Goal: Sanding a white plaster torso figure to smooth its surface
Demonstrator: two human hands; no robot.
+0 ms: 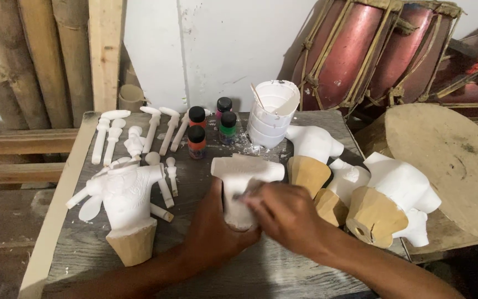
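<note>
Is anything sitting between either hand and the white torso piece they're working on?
Nothing visible does. The left hand grips the white torso piece from its side, and the right hand presses on its front. Whether a small rubbing tool lies under the right fingers is too blurred to tell.

Carved pieces and paints lying around on the table (283, 271)

Small paint bottles (197, 142) are standing beside stacked white cups (272, 113); white limb pieces (134, 138) are lying at left, three white torsos on wooden bases (377, 213) are resting at right, red drums (372, 50) are leaning behind.
</note>
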